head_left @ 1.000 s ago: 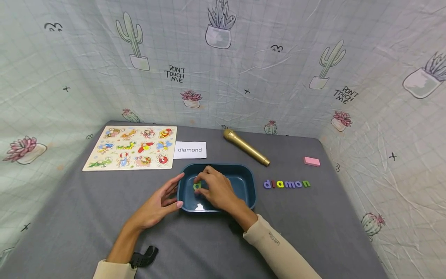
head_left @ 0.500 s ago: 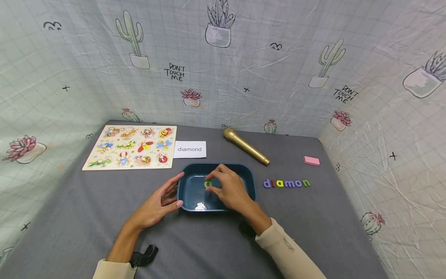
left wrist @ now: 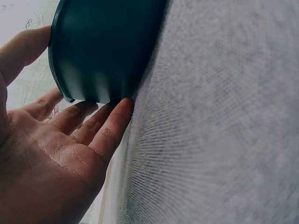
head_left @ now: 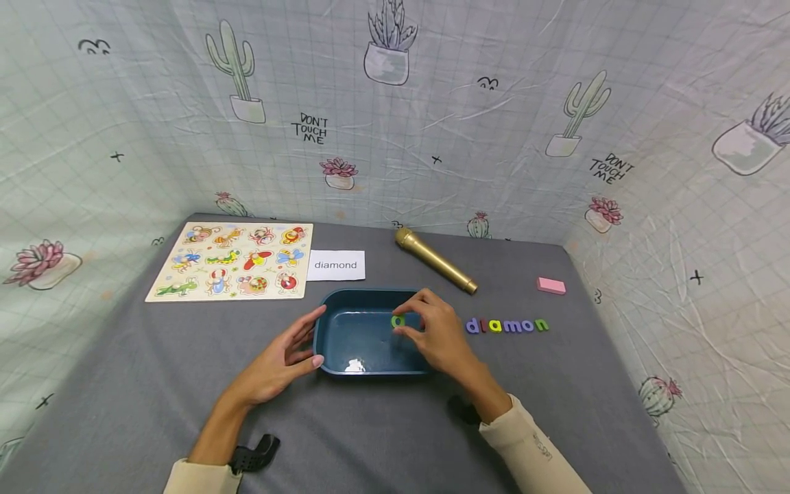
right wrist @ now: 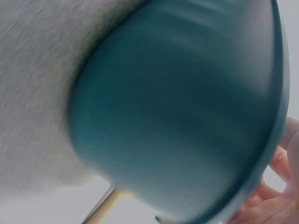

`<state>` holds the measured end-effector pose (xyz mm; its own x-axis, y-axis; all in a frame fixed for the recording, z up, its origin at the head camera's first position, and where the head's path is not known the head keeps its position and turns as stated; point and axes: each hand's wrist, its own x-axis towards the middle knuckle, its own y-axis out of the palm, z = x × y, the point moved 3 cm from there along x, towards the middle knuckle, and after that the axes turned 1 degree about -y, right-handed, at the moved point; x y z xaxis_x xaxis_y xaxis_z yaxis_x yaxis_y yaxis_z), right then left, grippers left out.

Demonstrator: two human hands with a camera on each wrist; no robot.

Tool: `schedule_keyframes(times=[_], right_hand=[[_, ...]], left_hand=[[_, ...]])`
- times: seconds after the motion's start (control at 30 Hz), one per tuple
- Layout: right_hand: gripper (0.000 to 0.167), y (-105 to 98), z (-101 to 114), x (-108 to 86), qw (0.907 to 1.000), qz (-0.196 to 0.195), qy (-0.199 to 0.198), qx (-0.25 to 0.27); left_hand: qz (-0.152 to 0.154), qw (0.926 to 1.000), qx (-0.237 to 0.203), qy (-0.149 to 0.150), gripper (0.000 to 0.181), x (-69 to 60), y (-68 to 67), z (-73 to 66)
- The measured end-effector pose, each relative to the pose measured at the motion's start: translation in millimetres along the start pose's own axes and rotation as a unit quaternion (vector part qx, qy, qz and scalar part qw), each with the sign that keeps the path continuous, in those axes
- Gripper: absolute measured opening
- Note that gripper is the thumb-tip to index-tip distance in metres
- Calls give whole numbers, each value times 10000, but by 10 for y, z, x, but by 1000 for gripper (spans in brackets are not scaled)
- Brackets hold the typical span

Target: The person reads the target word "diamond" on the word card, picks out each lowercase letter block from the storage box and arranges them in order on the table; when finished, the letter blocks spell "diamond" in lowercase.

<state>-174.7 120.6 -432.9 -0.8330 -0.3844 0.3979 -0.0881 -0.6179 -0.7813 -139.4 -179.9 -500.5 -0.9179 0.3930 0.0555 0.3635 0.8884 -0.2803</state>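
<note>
In the head view, my right hand [head_left: 441, 336] pinches a small green letter [head_left: 402, 321] between thumb and fingertips, over the right part of a dark blue tray [head_left: 364, 343]. The fingers partly cover the letter, so which one it is cannot be told. At the tray's left end, my left hand [head_left: 274, 363] touches the wall with spread, mostly straight fingers. The left wrist view shows those fingers [left wrist: 112, 128] against the tray's outer side [left wrist: 98, 51]. Beyond the tray's right end lies a row of coloured letters [head_left: 512, 327] spelling "diamon".
Behind the tray lie a white card [head_left: 336, 265] printed "diamond" and a gold microphone [head_left: 436, 261]. An insect picture board [head_left: 237, 262] is at the back left. A pink block [head_left: 551, 285] sits at the right. Grey cloth [head_left: 370, 439] covers the table.
My right hand has carried the green letter rightward, from the tray's left part to above its right part. My left hand has stayed at the tray's left end.
</note>
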Motion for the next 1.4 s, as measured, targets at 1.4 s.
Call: schedule_keyframes(times=[1.4], right_hand=[[29, -746, -860, -454, 9925, -894, 750, -376]], left_hand=[[28, 9998, -71, 158, 81, -4, 20, -3]])
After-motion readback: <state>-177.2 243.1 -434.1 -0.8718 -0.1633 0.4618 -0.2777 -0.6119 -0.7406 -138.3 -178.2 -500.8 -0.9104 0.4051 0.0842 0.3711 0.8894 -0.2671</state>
